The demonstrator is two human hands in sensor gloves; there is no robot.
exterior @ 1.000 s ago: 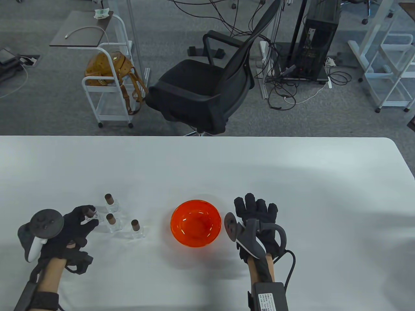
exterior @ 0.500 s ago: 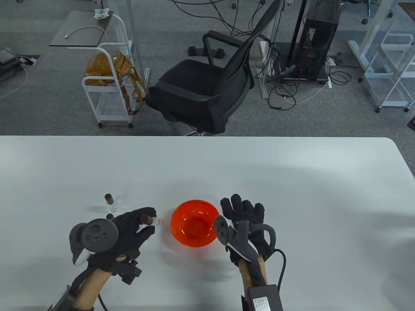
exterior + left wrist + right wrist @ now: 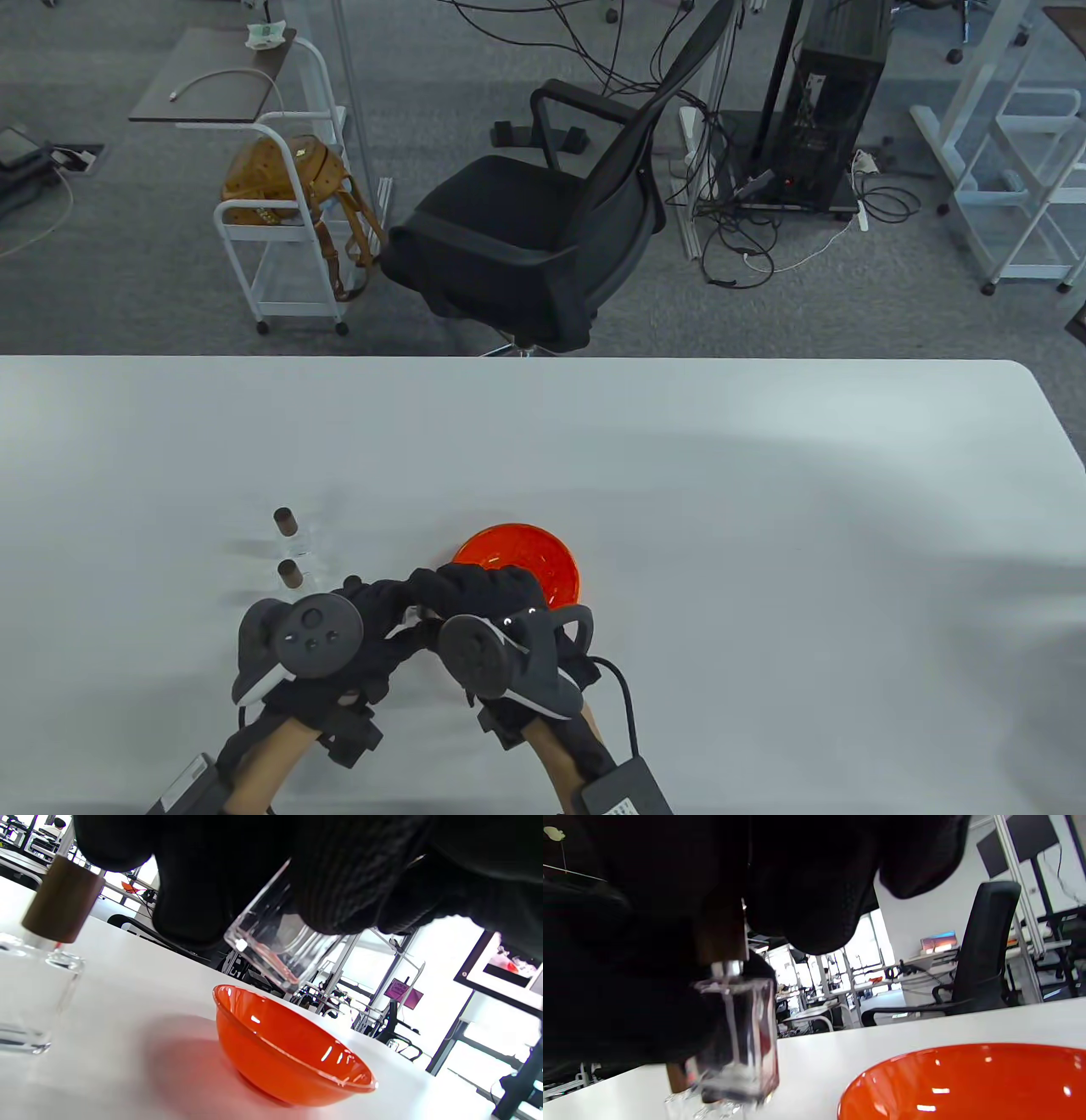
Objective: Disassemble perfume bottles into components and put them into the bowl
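Note:
In the table view my left hand (image 3: 386, 607) and right hand (image 3: 475, 594) meet just in front of the orange bowl (image 3: 543, 556). They share one clear glass perfume bottle (image 3: 271, 955). The left fingers (image 3: 339, 891) grip its square glass body. In the right wrist view the bottle (image 3: 742, 1039) hangs tilted and the right fingers (image 3: 806, 899) curl round its brown cap (image 3: 721, 933). The bowl (image 3: 288, 1052) lies just beyond the bottle, its near side hidden by the hands in the table view. Nothing shows inside the bowl (image 3: 967, 1082).
Two more capped bottles (image 3: 284, 519) (image 3: 290, 574) stand left of the hands. A third capped bottle (image 3: 34, 997) stands close to the left hand. A black office chair (image 3: 543, 221) and a white cart (image 3: 288, 212) are beyond the table's far edge.
My left hand has carried one bottle rightward from the group to the bowl's near side. My right hand has moved left from beside the bowl and curled round the cap.

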